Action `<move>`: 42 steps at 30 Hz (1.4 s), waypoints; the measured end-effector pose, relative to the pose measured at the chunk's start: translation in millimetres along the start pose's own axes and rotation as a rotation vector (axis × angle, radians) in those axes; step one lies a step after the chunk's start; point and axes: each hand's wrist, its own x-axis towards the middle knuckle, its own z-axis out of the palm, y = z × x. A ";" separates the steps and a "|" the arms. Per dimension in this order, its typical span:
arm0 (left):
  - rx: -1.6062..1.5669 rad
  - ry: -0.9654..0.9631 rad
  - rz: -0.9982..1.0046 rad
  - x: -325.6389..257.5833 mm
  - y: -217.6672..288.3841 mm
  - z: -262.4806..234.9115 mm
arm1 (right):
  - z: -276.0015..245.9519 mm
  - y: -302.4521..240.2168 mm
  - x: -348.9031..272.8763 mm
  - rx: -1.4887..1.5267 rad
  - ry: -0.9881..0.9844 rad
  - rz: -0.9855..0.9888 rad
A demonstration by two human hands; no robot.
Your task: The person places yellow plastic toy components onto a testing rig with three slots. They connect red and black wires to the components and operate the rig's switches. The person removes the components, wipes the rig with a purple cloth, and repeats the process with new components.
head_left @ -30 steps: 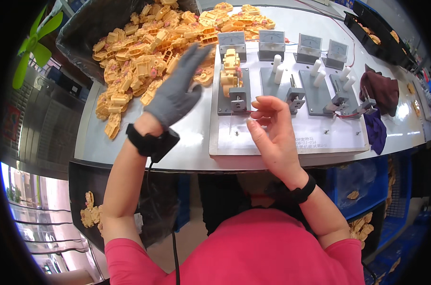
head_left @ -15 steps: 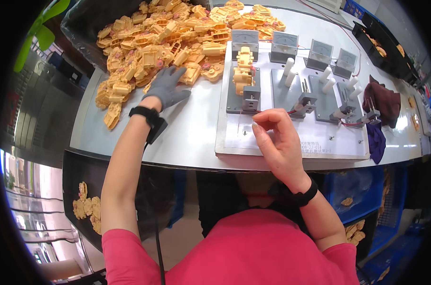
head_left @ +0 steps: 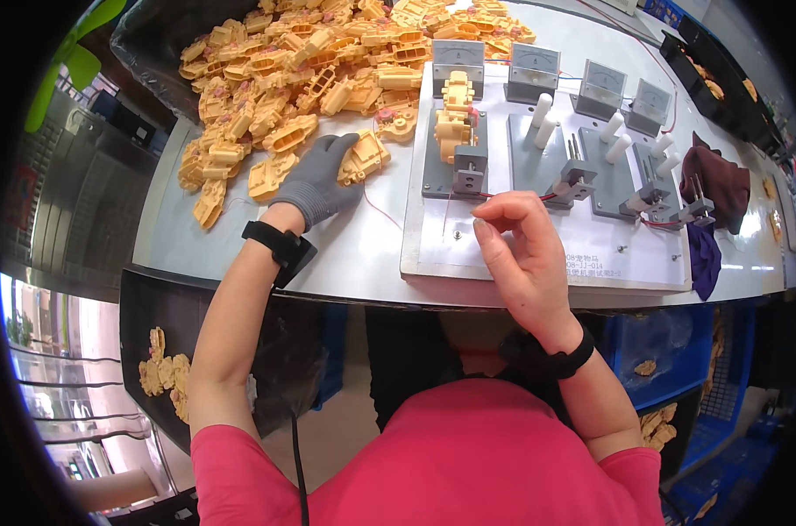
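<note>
My left hand (head_left: 317,182), in a grey glove, is closed on a yellow plastic housing (head_left: 365,158) at the front of the pile. A thin red wire trails from near that housing over the table. Another yellow housing (head_left: 272,177) lies just left of the glove. My bare right hand (head_left: 528,259) hovers over the front of the white test board (head_left: 503,270), fingers curled and thumb tip close to the index finger. Whatever may be between them is too small to make out. Beyond it, a yellow geared housing (head_left: 455,123) stands upright in the leftmost grey fixture (head_left: 432,175).
A large heap of yellow housings (head_left: 275,66) covers the back left. Several panel meters (head_left: 532,74) line the board's back, behind fixtures with white posts (head_left: 544,123). Dark red cloth (head_left: 716,188) lies to the right. Bins with yellow parts, one blue (head_left: 665,337), stand below the table edge.
My left hand has drawn back from the heap towards me, bringing a yellow housing with it. My right hand stays nearly in place. The view has shifted slightly.
</note>
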 end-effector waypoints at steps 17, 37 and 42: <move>-2.519 -0.315 -0.472 -90.4 -11.8 -31.3 | -14.7 -4.2 -10.8 0.089 0.042 -0.073; -2.271 0.130 -0.386 -60.9 16.8 46.5 | -44.3 -14.0 -29.2 -0.414 -0.031 -0.416; -2.500 0.055 -0.380 -87.1 -9.8 26.2 | 24.7 -27.3 -48.2 -0.072 -0.817 -0.163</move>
